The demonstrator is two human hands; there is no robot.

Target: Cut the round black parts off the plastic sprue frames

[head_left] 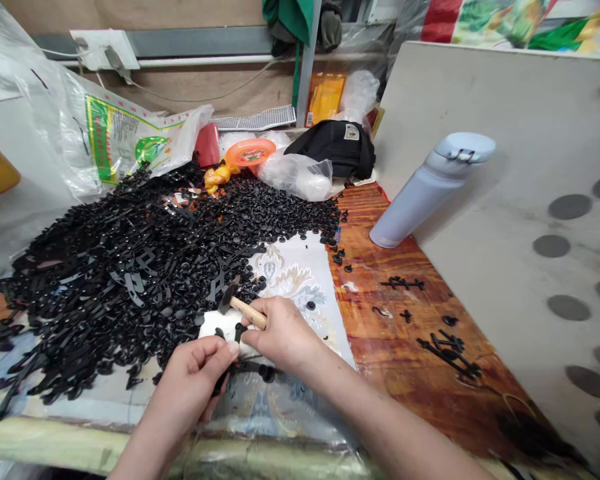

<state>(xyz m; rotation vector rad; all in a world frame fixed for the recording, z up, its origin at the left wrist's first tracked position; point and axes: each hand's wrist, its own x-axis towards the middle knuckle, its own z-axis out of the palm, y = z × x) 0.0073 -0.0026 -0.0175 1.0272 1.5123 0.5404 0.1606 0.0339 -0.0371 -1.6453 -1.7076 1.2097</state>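
Observation:
My right hand (283,333) grips the wooden handle of a small hammer (235,303), whose dark head points up and left over a white block (215,327). At the same time its fingertips pinch a small black plastic stud (239,329). My left hand (197,373) is closed on a black plastic strap piece (253,368) that lies across the patterned cloth (300,277) just below the block. A large heap of black plastic straps and studs (140,260) spreads from the hands toward the far left.
A pale blue flask (425,190) leans against a white panel (505,167) on the right. Assembled black pieces (447,347) lie on the wooden tabletop (405,373). Plastic bags (125,137), an orange dish (250,152) and a black cap (337,147) crowd the back.

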